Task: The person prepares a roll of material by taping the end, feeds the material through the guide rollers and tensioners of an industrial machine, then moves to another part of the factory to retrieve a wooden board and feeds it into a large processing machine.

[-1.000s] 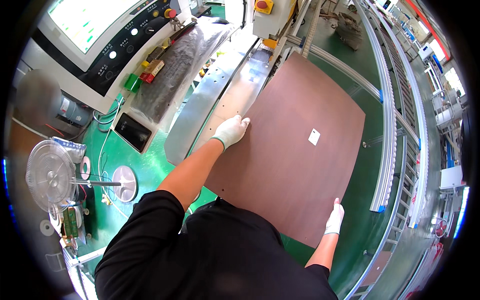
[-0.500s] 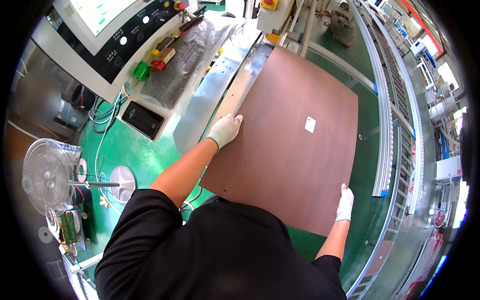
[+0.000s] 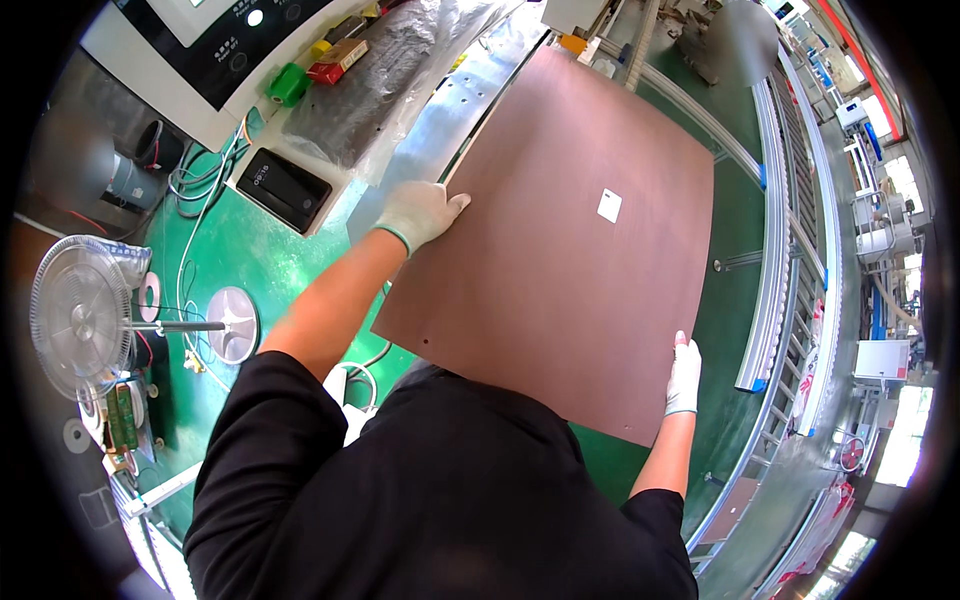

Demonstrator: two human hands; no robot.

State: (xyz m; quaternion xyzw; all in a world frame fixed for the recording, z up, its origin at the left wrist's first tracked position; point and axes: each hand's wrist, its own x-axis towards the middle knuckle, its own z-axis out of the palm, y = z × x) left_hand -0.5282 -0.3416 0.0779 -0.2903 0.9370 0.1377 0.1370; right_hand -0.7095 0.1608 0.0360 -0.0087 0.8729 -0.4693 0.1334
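A large brown wood-grain panel (image 3: 560,270) spans the space in front of my body, with a small white label (image 3: 609,205) on its face and a small dark hole near its near left corner. My left hand (image 3: 422,213), in a white glove, grips its left edge, thumb over the top face. Gloved likewise, my right hand (image 3: 684,376) holds the right edge close to the near corner; its fingers beneath the panel are hidden. The far end of the panel lies by the metal machine bed (image 3: 440,130).
On the left stand a machine control panel (image 3: 215,60), a black phone-like device (image 3: 284,190), a green roll (image 3: 288,85), a small red box (image 3: 338,62) and a clear-bladed fan (image 3: 82,305). A roller conveyor (image 3: 770,240) runs along the right. Cables (image 3: 205,190) trail on the green floor.
Both hands and the panel have shifted slightly toward the left in view, the panel's far end higher in the picture. My grip stays on both edges. The view itself has tilted a little.
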